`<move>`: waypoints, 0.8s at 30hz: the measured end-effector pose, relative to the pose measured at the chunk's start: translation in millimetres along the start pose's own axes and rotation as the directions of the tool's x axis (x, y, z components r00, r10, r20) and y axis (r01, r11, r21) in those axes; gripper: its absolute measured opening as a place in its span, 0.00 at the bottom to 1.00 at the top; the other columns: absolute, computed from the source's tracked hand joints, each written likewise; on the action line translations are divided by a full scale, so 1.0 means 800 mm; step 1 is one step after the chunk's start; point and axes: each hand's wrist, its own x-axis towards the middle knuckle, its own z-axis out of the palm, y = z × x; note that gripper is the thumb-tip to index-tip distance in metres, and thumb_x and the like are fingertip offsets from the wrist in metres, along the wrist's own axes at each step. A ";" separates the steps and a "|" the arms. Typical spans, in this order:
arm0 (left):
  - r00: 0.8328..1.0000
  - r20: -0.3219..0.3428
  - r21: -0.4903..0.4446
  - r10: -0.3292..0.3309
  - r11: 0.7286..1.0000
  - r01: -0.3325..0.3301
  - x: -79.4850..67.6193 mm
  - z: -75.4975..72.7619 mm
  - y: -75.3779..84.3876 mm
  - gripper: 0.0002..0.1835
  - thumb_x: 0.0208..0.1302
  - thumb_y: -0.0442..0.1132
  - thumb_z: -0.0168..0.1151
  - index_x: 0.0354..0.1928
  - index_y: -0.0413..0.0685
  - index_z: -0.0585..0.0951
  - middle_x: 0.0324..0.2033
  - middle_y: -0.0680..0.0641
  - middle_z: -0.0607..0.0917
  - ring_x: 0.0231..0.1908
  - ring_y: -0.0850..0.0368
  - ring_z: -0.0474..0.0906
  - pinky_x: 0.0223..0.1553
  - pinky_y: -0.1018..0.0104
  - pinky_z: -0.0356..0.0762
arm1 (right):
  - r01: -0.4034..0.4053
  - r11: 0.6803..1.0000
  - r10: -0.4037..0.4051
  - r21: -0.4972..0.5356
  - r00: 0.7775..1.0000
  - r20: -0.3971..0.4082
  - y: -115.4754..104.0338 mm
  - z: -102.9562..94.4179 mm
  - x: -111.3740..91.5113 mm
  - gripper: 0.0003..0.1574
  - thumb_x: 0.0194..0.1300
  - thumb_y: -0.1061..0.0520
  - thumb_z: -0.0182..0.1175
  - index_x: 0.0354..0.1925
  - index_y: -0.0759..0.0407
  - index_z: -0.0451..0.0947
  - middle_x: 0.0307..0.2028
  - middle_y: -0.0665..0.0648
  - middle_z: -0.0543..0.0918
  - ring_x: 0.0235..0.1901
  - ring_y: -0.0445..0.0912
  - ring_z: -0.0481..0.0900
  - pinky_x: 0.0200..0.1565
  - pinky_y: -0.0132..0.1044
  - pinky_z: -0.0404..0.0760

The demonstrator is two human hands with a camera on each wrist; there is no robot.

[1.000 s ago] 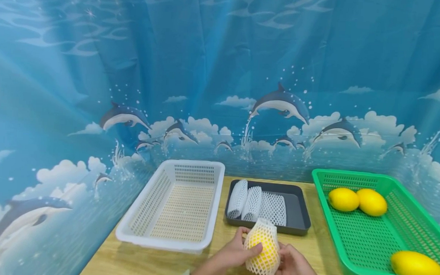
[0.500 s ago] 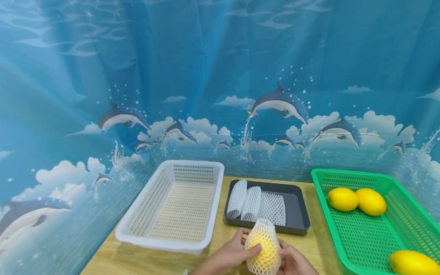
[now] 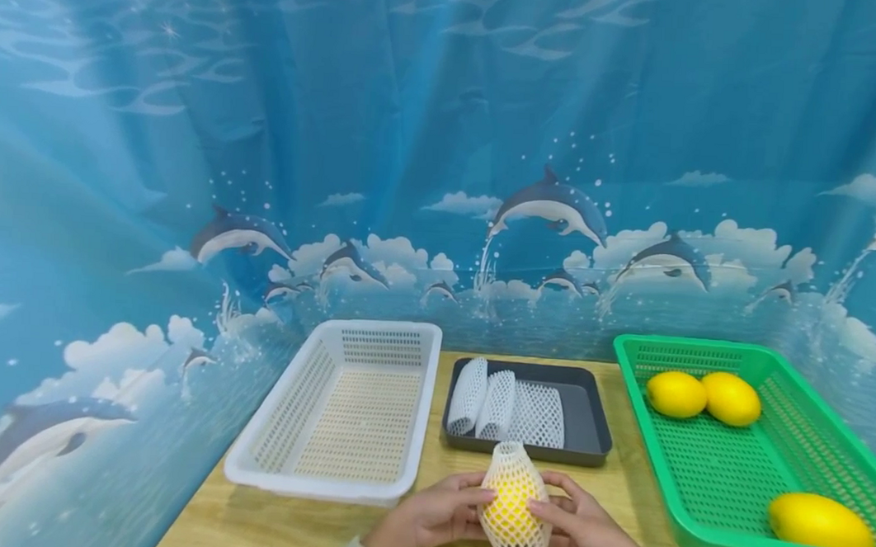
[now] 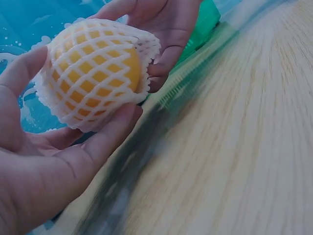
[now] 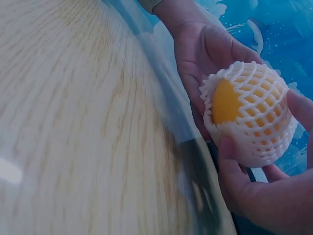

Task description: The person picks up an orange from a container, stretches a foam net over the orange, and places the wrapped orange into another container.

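Note:
A yellow mango (image 3: 511, 509) stands in a white foam net sleeve (image 3: 509, 455) low in the middle of the head view. The sleeve's narrow end points up toward the tray. My left hand (image 3: 440, 509) grips its left side, and my right hand (image 3: 581, 521) holds the right side with the thumb on the front. In the left wrist view, the left thumb and fingers curl around the netting (image 4: 88, 73). Bare yellow skin (image 5: 226, 103) shows through the sleeve's open end in the right wrist view.
Behind the hands lies a dark grey tray (image 3: 586, 418) with three white net sleeves (image 3: 538, 415). A white basket (image 3: 423, 421) stands left of it. The green basket (image 3: 668, 476) at right holds three yellow mangoes (image 3: 822, 522). A dolphin-print curtain (image 3: 415, 140) hangs behind the wooden table (image 3: 246, 528).
My left thumb has slid from the front of the mango toward its left side. The right thumb has come onto the front. The head view has shifted slightly.

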 end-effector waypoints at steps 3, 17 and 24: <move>1.000 0.010 -0.001 0.004 1.000 -0.004 0.001 -0.002 -0.001 0.33 0.70 0.37 0.55 0.71 0.32 0.57 0.50 0.41 0.82 0.50 0.49 0.80 0.58 0.48 0.74 | 0.016 1.000 -0.016 -0.006 1.000 -0.004 -0.001 0.001 0.001 0.40 0.71 0.53 0.56 0.68 0.69 0.46 0.47 0.61 0.77 0.44 0.51 0.81 0.48 0.46 0.83; 0.998 -0.026 0.095 0.053 0.994 -0.051 0.000 0.017 0.012 0.32 0.70 0.41 0.56 0.70 0.34 0.60 0.51 0.39 0.82 0.50 0.48 0.80 0.56 0.51 0.76 | 0.065 0.997 -0.067 -0.033 0.997 -0.036 -0.008 0.007 0.001 0.39 0.72 0.55 0.55 0.67 0.70 0.46 0.48 0.62 0.75 0.45 0.49 0.80 0.51 0.46 0.81; 0.992 -0.079 0.101 0.097 0.991 -0.089 -0.010 0.032 0.028 0.30 0.69 0.44 0.54 0.67 0.34 0.64 0.45 0.46 0.84 0.45 0.53 0.81 0.53 0.55 0.78 | 0.046 0.999 -0.048 -0.017 0.994 -0.098 -0.023 0.011 0.003 0.32 0.76 0.44 0.47 0.63 0.65 0.54 0.45 0.56 0.79 0.43 0.48 0.81 0.46 0.44 0.82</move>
